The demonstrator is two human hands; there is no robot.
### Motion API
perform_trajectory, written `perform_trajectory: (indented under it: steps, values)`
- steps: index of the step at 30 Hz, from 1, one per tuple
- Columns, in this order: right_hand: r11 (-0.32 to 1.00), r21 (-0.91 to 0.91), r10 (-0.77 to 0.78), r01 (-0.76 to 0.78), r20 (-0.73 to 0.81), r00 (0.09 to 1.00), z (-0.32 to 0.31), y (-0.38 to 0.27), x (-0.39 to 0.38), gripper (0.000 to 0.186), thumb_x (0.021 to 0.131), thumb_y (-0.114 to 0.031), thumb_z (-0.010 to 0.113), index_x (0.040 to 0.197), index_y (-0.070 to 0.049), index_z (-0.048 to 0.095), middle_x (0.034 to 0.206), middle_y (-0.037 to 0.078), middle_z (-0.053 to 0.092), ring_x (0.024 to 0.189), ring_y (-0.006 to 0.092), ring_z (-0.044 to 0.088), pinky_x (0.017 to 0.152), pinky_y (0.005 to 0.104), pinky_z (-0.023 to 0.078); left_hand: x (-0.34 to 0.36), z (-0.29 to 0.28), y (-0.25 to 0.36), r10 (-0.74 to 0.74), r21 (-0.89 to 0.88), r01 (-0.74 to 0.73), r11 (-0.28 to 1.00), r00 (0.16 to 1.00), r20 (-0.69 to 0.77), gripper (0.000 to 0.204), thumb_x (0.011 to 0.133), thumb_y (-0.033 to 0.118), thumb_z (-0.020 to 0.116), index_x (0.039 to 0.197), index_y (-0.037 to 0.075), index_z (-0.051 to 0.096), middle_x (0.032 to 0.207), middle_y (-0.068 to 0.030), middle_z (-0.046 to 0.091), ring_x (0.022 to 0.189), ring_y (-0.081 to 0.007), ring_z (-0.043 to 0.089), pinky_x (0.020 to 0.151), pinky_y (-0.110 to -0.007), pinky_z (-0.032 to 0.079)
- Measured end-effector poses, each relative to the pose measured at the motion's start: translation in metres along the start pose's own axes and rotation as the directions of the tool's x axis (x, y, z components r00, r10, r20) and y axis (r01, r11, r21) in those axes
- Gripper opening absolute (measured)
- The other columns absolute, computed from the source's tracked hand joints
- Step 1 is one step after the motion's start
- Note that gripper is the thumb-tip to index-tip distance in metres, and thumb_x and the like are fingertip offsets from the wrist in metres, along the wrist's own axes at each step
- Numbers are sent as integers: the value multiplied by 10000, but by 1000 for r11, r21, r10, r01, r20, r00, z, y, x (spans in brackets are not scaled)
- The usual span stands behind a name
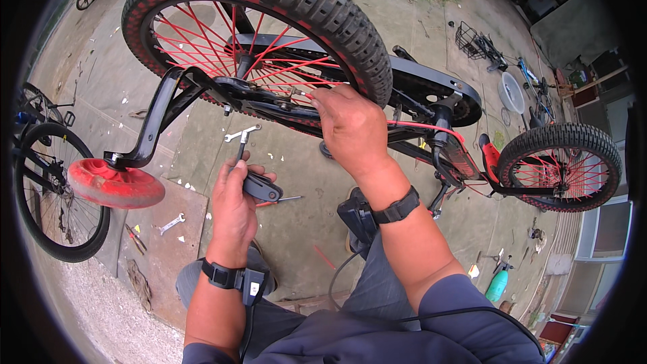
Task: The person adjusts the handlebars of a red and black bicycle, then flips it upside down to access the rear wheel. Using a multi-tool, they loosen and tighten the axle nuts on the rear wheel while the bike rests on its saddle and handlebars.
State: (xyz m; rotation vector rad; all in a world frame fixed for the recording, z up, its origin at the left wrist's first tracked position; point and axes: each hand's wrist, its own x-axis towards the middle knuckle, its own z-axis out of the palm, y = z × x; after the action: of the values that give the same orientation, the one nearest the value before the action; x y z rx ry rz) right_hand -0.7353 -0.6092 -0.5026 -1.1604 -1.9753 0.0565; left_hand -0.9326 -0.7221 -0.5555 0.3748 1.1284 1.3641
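A black bicycle (431,138) with red spokes fills the upper view, its large knobbly tyre (317,13) nearest. A red training wheel (114,189) hangs at left on a black bracket (151,125). My right hand (350,128) is closed at a small silver fitting (296,92) beside that large wheel, fingertips pinched on it. Lower left of it, my left hand (236,202) grips a dark folding multi-tool (263,187) with a bit pointing up. Behind the bit, a silver wrench (253,129) appears on the ground.
Another wrench (172,224) and pliers (135,237) lie on the concrete (303,263). A second bicycle (40,222) stands at left. At right are a white basin (511,93), more bicycle parts (485,47), a green bottle (497,284) and a windowed wall (603,236).
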Motion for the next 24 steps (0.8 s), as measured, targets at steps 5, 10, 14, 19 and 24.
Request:
perform_trajectory:
  steps: [5, 10, 14, 19, 24]
  values:
    - [1000, -12, -6, 6, -23, 1000, 3, 0, -2, 116, 881, -65, 745, 995, -80, 759, 860, 102, 704, 742, 332, 686, 630, 408, 541, -2, 2, -1, -4, -5, 4, 1000, 1000, 8, 448, 1066, 278, 553, 1384, -28, 478, 1025, -110, 666, 947, -266, 734, 714, -402, 627]
    - [1000, -30, 5, -6, -23, 1000, 4, -1, -3, 103, 884, -73, 743, 986, -82, 755, 874, 96, 709, 755, 334, 687, 643, 408, 545, -3, 5, 2, -8, -36, 9, 999, 1000, 12, 421, 1072, 283, 539, 1355, -26, 500, 1001, -106, 665, 914, -252, 735, 696, -378, 627]
    - [999, -30, 18, -19, -19, 1000, 4, -2, -3, 98, 886, -74, 739, 983, -81, 753, 881, 94, 711, 767, 333, 686, 654, 411, 546, -2, 4, 2, -11, -34, 11, 999, 1000, 4, 391, 1077, 286, 528, 1318, -22, 524, 970, -103, 667, 862, -238, 735, 666, -355, 624]
    - [999, -41, 30, -29, 7, 1000, 4, -2, -4, 115, 887, -88, 742, 1001, -78, 750, 897, 93, 713, 783, 329, 688, 663, 413, 546, 0, 4, 2, -14, -46, 14, 999, 1000, 6, 376, 1079, 294, 526, 1284, -21, 547, 947, -100, 664, 821, -232, 729, 650, -349, 618]
    - [1000, 3, -3, 3, 11, 1000, 9, -10, 2, 176, 896, -126, 747, 1061, -65, 741, 919, 98, 707, 799, 327, 695, 671, 409, 552, 1, 7, 7, -15, -20, 15, 1000, 1000, -7, 385, 1080, 300, 528, 1288, -24, 545, 938, -96, 657, 805, -222, 721, 642, -341, 611]
